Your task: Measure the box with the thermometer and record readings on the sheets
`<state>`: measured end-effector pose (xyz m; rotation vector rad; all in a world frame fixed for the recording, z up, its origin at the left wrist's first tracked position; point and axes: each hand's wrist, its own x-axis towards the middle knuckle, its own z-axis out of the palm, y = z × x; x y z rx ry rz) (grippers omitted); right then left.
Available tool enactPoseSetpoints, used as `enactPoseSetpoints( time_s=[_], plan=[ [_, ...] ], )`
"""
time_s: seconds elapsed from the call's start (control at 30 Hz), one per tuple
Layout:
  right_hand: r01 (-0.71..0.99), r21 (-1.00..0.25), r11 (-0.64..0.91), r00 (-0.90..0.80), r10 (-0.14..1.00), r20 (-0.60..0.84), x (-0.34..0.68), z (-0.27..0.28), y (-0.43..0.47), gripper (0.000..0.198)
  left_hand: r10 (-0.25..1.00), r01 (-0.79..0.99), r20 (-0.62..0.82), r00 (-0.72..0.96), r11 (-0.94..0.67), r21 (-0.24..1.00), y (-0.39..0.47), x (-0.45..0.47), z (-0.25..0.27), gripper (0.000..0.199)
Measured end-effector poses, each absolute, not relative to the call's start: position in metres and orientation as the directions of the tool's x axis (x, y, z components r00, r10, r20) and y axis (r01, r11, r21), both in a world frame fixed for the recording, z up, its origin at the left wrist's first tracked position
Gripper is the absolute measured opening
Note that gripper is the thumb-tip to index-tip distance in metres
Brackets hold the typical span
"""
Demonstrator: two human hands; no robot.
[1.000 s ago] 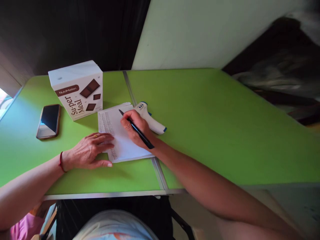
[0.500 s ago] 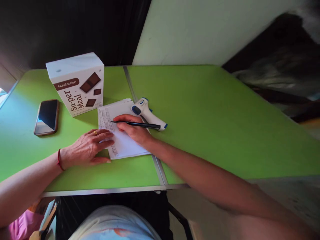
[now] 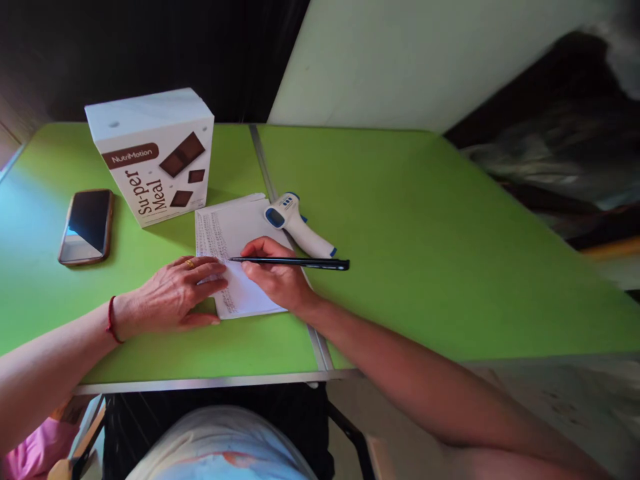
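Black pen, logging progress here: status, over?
Right grip clasps black pen, tip over paper. Left grip rests on paper. Infrared thermometer overlaps paper's right edge.

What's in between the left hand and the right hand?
In the head view, paper shows between the left hand and the right hand, with the tip of the pen there too.

In front of me the green tabletop point(image 3: 425, 253) has a metal trim point(image 3: 210, 385) along my near edge and a metal strip point(image 3: 261, 157) running front to back. To my left the phone point(image 3: 87, 227) lies screen up, with the box point(image 3: 150, 160) standing upright beside it. The paper point(image 3: 240, 220) lies nearer the strip; the thermometer point(image 3: 303, 233) overlaps its right edge and the strip.
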<state>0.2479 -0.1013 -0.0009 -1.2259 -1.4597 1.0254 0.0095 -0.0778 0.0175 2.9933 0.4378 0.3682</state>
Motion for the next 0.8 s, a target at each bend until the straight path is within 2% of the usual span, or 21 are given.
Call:
enactPoseSetpoints(
  time_s=[0.17,0.5,0.8],
  plan=[
    [0.285,-0.937,0.201,0.011,0.977,0.213,0.2486,-0.0052,-0.0990,0.018,0.260,0.233,0.239,0.935,-0.963,0.138,-0.0736,0.0072,0.0175,0.055],
    [0.386,-0.878,0.282,-0.084,0.959,0.271,0.2509,-0.0090,-0.1034,0.023,0.240,0.205,0.251,0.938,-0.966,0.160,-0.0731,0.0080,0.0207,0.031],
    [0.412,-0.867,0.280,-0.123,0.960,0.252,0.2503,-0.0100,-0.1034,0.025,0.259,0.224,0.234,0.937,-0.961,0.164,-0.0751,0.0099,0.0227,0.029]
  ],
)
